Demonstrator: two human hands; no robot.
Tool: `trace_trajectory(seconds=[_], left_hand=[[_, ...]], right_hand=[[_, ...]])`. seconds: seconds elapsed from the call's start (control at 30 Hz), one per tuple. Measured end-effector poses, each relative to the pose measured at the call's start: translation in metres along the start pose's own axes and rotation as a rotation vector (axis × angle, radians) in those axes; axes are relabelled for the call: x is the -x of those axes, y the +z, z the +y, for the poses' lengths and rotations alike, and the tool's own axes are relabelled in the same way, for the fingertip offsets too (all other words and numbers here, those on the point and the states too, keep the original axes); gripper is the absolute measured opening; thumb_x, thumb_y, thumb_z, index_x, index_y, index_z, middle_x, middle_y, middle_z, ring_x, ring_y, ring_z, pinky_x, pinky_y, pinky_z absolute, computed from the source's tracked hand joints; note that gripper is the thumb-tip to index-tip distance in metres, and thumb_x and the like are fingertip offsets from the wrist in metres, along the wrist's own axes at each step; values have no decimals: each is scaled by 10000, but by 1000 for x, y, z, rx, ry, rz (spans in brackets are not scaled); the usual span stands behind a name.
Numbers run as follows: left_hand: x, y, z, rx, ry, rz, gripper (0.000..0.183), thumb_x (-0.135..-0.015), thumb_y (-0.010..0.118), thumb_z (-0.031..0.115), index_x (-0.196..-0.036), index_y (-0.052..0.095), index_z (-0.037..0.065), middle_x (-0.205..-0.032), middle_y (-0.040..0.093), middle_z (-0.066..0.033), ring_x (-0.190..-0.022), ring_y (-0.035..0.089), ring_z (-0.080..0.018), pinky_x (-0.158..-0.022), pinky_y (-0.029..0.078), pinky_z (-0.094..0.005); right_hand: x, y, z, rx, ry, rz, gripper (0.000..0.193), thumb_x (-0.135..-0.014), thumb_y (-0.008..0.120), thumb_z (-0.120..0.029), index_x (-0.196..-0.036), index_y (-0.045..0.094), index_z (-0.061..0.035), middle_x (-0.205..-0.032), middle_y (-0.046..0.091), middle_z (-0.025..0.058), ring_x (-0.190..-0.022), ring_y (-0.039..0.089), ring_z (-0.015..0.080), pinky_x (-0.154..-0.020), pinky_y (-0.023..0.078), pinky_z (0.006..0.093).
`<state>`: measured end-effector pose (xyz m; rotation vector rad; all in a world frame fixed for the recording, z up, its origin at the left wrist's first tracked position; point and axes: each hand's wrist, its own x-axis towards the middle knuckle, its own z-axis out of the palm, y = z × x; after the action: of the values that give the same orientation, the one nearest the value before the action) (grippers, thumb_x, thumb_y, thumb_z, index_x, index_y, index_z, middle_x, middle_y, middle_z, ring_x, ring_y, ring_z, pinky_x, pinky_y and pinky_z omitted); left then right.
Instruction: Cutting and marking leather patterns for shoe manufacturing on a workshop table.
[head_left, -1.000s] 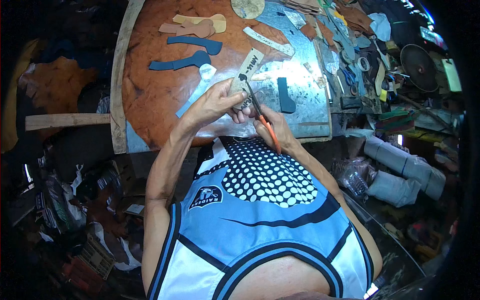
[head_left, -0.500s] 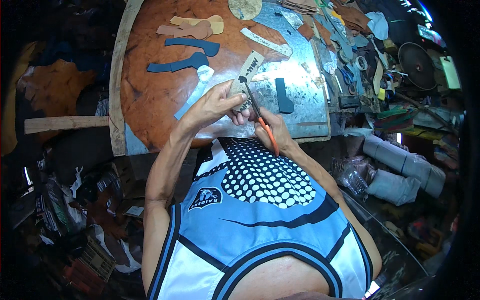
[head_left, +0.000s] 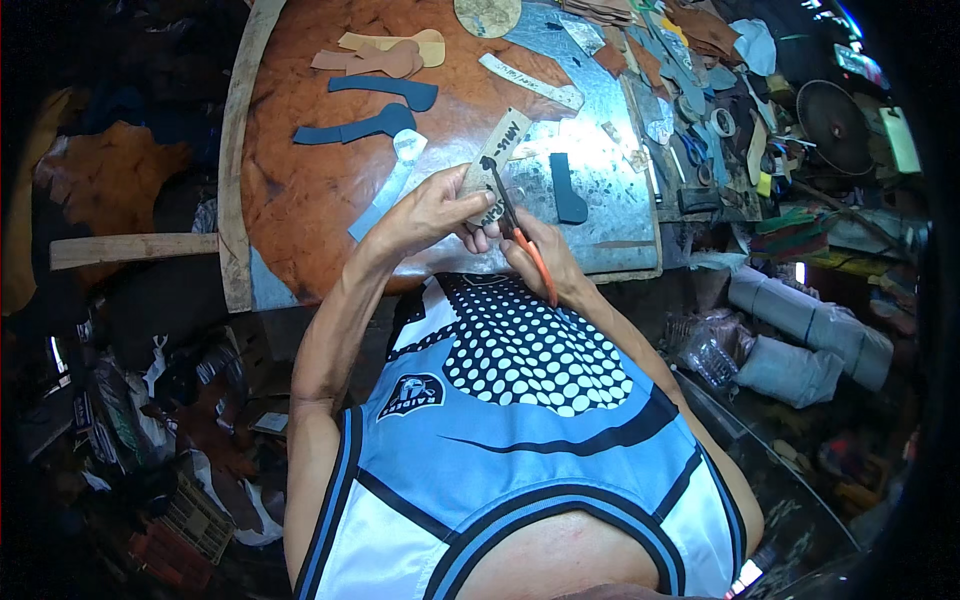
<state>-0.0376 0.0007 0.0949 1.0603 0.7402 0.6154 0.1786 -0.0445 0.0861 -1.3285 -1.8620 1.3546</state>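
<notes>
our left hand (head_left: 436,208) pinches a beige card (head_left: 513,135) marked with dark handwriting, the thumb laid on top of it. the card slants above the counter (head_left: 615,222), not far from its near edge and about midway between its left and right edges. our right hand (head_left: 550,250) is closed around the orange handles of a pair of scissors (head_left: 540,265), whose dark blades lie against the card; we cannot tell whether they bite into it.

just beside our left hand a pale strip (head_left: 388,188) lies on the brown leather (head_left: 290,190) that covers the counter's left part. farther toward the far edge we see two dark blue pieces (head_left: 382,90), then tan pieces (head_left: 385,60) overlapping a yellow one (head_left: 431,48). a white strip (head_left: 530,82) lies beyond the card, and a dark l-shaped piece (head_left: 566,185) lies nearer the right edge.
</notes>
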Motion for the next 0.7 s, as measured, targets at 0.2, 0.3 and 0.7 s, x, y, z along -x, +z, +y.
trace_trajectory(seconds=[0.2, 0.3, 0.7], left_hand=[[1, 2, 4, -21, -10, -13, 275, -1023, 541, 275, -1065, 522, 4, -840, 676, -83, -635, 676, -113, -566, 574, -213], [1, 4, 3, -11, -14, -14, 277, -1022, 543, 275, -1068, 521, 3, -846, 679, -85, -635, 678, -112, -566, 574, -213], [3, 2, -2, 35, -2, -13, 280, -1019, 551, 267, -1087, 513, -2, -831, 682, -94, -631, 681, -117, -559, 575, -216]], right_hand=[[1, 1, 1, 4, 20, 3, 267, -850, 580, -157, -1040, 591, 30, -793, 651, 183, -699, 658, 290, -695, 516, 392], [2, 1, 5, -16, 5, 4, 264, -832, 578, -143, -1029, 592, 32, -788, 646, 180, -699, 659, 268, -687, 517, 381], [4, 2, 13, -33, -9, -11, 278, -797, 582, -105, -1030, 602, 44, -721, 633, 148, -645, 649, 219, -629, 516, 351]])
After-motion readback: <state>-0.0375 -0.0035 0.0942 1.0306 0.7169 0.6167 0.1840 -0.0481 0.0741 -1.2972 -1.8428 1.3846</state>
